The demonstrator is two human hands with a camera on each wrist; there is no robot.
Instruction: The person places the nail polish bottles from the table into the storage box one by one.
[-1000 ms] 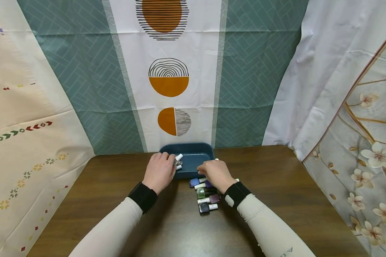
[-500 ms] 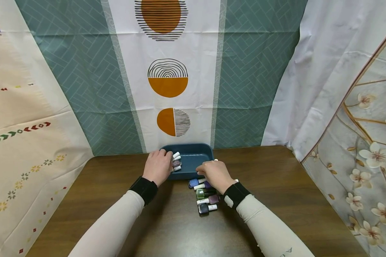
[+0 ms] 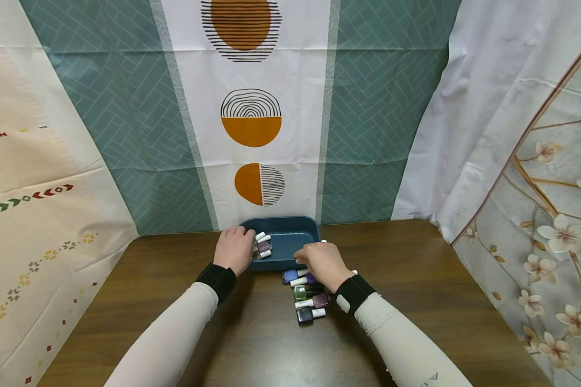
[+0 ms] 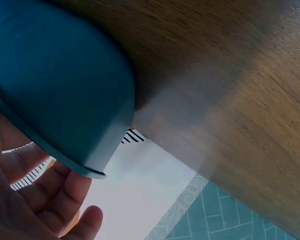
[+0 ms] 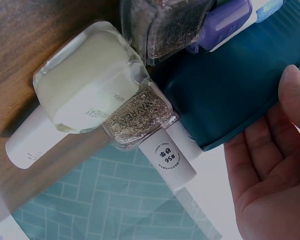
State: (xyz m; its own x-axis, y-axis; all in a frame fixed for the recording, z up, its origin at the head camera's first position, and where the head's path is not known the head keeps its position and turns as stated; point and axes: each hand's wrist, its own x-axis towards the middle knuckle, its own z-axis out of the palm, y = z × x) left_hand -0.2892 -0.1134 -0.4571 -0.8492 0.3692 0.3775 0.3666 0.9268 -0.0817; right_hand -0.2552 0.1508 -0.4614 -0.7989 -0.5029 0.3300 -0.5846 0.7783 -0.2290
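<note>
A dark blue tray [image 3: 288,243] lies at the back of the table. Inside its left end are several nail polish bottles [image 3: 264,246] with white caps. My left hand [image 3: 234,250] hovers at that end, fingers loosely bent beside the rim in the left wrist view; I see nothing in them. My right hand [image 3: 321,263] grips the tray's near right rim, its thumb [image 5: 291,85] on the outer wall. Below it on the table lie several more bottles, including a blue one [image 3: 289,276], a green one [image 3: 299,292], a purple one [image 3: 321,300] and a black one [image 3: 305,315].
Close to the right wrist lie a pale cream bottle [image 5: 85,80], a gold glitter bottle [image 5: 140,117] and a dark glitter bottle [image 5: 165,30]. The brown table [image 3: 406,279] ends at a hanging patterned cloth [image 3: 373,123] just behind the tray.
My left hand has let go of the bottles and drawn slightly left, leaving more of them visible in the tray. The right hand keeps its place at the rim.
</note>
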